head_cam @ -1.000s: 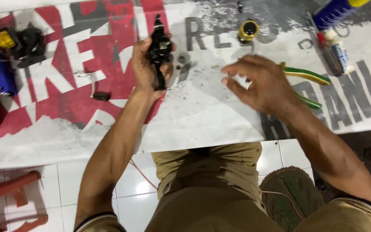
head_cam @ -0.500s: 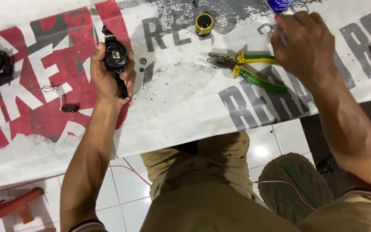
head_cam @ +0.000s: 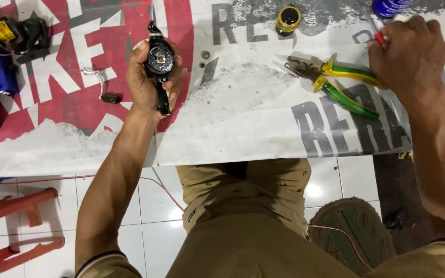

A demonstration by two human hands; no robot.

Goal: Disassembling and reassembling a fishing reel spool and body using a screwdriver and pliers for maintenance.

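My left hand (head_cam: 148, 85) grips a black fishing reel body (head_cam: 159, 61) with a round face and a black stem pointing down, held above a printed banner sheet (head_cam: 243, 128) on the floor. My right hand (head_cam: 410, 54) is at the far right, fingers closed around a thin tool with a red handle (head_cam: 380, 37). Green and yellow handled pliers (head_cam: 336, 82) lie on the sheet just left of my right hand. Two small washers (head_cam: 204, 57) sit to the right of the reel.
A yellow and black round part (head_cam: 288, 18) lies at the top centre. Black reel parts (head_cam: 19, 33) and a blue object (head_cam: 3, 72) lie at the far left. A small metal arm with a black knob (head_cam: 103, 87) is near my left hand. A red stool (head_cam: 11, 231) stands lower left.
My right hand moved right, past the pliers, to the red-handled tool and closed on it. The view shifted, so the reel in my left hand sits further left in the picture.
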